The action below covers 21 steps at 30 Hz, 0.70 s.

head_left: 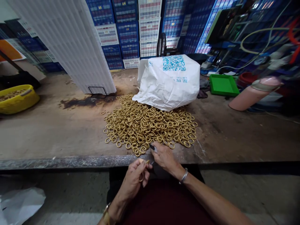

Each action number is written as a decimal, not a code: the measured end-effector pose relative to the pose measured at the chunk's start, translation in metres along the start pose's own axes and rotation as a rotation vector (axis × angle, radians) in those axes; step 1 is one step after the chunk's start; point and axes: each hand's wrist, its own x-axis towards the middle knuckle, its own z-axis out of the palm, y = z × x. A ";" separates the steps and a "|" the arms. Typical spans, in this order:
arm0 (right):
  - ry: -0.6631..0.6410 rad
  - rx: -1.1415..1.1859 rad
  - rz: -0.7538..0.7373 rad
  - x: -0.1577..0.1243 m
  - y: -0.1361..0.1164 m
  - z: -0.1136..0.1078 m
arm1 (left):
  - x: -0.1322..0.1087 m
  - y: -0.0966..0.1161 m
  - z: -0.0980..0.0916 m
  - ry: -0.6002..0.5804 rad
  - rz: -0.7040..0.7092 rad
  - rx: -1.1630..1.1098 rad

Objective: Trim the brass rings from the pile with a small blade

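Gold-coloured ring (pixel 147 161) pinched in the left hand (pixel 134 175), slim tool (pixel 153 147) gripped in the right hand (pixel 166 157), just off the near edge of the table (pixel 70 134)

Left thumb and fingers close on the ring, and what looks like a second ring (pixel 141 177) hangs lower in that hand; the right hand is closed round the tool, its thin tip towards the left fingers, though whether it touches the ring I cannot tell; a firm pinch close to the worked spot, fingertips out of the tip's line, would likely serve best; short, light strokes with small turns of the ring should beat one hard push; the pile of loose rings (pixel 150 123) lies just beyond the hands, partly under the white woven sack (pixel 168 87)
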 end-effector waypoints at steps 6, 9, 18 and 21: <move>-0.019 0.065 -0.079 0.000 -0.023 0.003 | 0.004 0.000 -0.012 0.117 -0.017 -0.200; -0.105 -0.002 -0.127 0.001 -0.028 0.003 | 0.006 0.003 -0.014 0.099 -0.058 -0.318; -0.087 0.016 -0.049 0.006 -0.023 0.008 | 0.014 0.006 -0.010 0.147 -0.042 -0.352; -0.037 0.183 -0.023 0.007 -0.017 0.007 | 0.017 0.008 -0.005 0.214 0.034 -0.201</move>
